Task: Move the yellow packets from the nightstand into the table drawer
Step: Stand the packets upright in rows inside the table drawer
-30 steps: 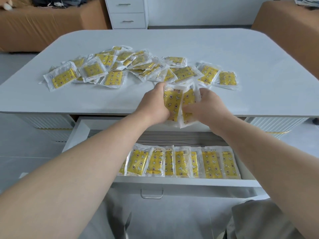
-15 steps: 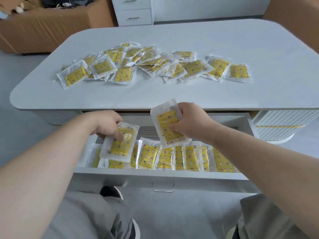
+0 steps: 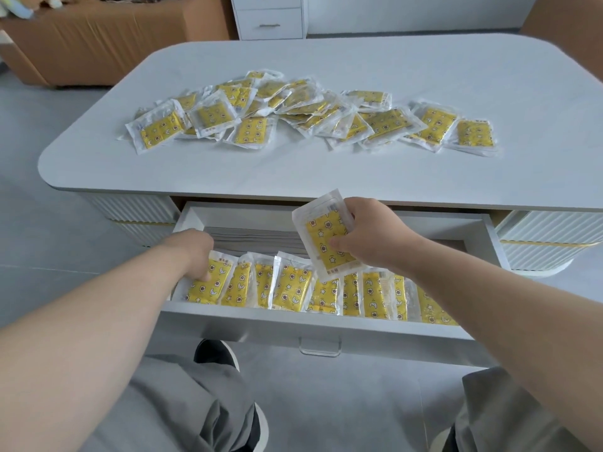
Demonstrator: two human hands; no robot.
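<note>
Yellow leftmost packet (image 3: 208, 283) in the open drawer (image 3: 293, 316) has the left hand (image 3: 195, 252) curled down on it, gripping its edge. Right hand (image 3: 368, 238) pinches another packet (image 3: 321, 236) just above the standing row (image 3: 352, 293); loose pile (image 3: 293, 109) sits further back on the tabletop (image 3: 391, 171).

The left hand (image 3: 195, 254) has lowered its packet (image 3: 208, 283) into the drawer (image 3: 293, 319), at the row's left end

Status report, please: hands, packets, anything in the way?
Left hand rests on left-end packet in drawer. Right hand pinches raised packet above the packet row. Nothing in the way.
</note>
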